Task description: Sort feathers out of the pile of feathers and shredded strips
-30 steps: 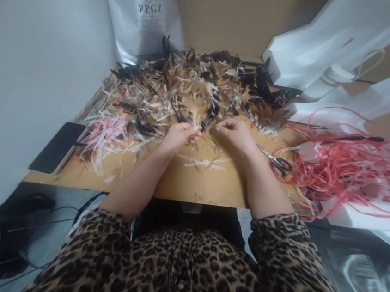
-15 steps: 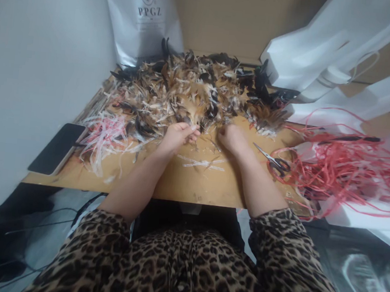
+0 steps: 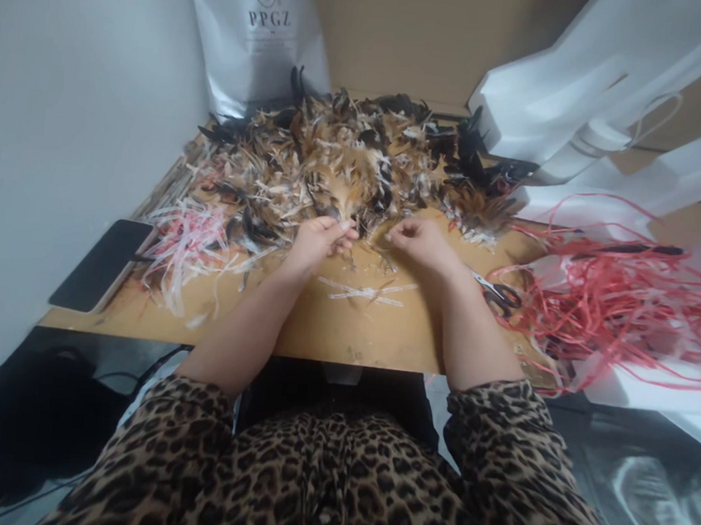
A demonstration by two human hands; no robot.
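Observation:
A wide heap of brown, black and white feathers [image 3: 349, 158] covers the back of a wooden table [image 3: 343, 329]. At the heap's near edge, my left hand [image 3: 318, 242] is closed in a pinch on a small bunch of feathers. My right hand [image 3: 421, 243] sits just to the right of it, fingers curled in a pinch on something too small to make out. A few white strips [image 3: 366, 292] lie crossed on the table just in front of both hands.
Scissors [image 3: 498, 292] lie right of my right wrist, beside a tangle of red cord [image 3: 622, 304]. Pink and white strips [image 3: 190, 241] and a dark phone [image 3: 103, 264] lie at the left. A grey bag [image 3: 259, 27] and white bags [image 3: 599, 96] stand behind.
My right hand dipped down to the table half a second ago and has lifted back up, pinched. My left hand has stayed at the heap's edge.

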